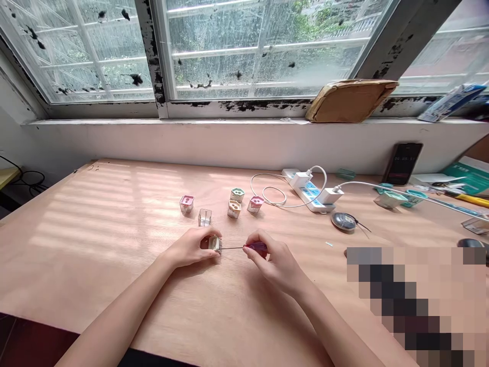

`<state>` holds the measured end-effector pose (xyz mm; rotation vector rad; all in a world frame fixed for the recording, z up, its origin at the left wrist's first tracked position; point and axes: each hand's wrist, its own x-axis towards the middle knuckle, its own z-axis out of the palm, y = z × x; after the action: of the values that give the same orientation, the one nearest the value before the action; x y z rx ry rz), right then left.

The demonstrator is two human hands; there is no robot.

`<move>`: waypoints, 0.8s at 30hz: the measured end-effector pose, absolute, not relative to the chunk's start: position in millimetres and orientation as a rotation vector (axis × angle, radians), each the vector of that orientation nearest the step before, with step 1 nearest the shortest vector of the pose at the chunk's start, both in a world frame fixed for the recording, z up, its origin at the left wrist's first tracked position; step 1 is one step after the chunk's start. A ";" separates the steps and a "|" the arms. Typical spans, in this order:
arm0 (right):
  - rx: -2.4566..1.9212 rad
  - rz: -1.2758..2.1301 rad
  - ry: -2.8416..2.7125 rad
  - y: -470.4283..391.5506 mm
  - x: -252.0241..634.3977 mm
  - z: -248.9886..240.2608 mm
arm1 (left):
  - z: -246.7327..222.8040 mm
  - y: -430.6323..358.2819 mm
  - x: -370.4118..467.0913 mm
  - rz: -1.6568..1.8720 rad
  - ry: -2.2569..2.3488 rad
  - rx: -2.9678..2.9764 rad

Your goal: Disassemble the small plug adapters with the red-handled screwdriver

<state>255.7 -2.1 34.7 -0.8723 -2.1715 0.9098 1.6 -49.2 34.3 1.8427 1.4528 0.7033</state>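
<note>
My left hand is closed around a small pale block-like piece, held low over the table. In my right hand is a screwdriver with a dark red handle, its thin shaft pointing left. The shaft's tip meets the right side of the pale piece; the exact contact is too small to make out. Just beyond my left hand stands a clear plastic box. Further back are small boxes with coloured tops: a pink one, a green one, an orange one and another pink one.
A white power strip with plugged chargers and a looping white cable lies at the back right. Near it sit a dark round object, green containers and an upright phone. A pixelated patch covers the lower right.
</note>
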 end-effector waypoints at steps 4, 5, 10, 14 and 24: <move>-0.906 0.866 -2.144 1.7 255.0 28.4 | 33.3 -48.5 1.7 0.710 1.447 1.853; -0.909 0.851 -2.147 2.4 255.3 27.6 | 32.9 -48.1 1.7 0.710 1.445 1.856; -0.829 0.879 -2.162 2.7 256.6 28.0 | 31.3 -47.4 0.9 0.720 1.436 1.860; -0.813 0.924 -2.119 1.4 255.9 26.2 | 30.7 -48.3 0.0 0.728 1.437 1.859; -0.908 0.925 -2.000 6.5 254.8 13.4 | 28.2 -47.9 -0.4 0.744 1.423 1.848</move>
<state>254.8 6.5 13.4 -0.9077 -2.0005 0.9245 -0.4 -47.9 28.2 1.8485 1.4228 0.7444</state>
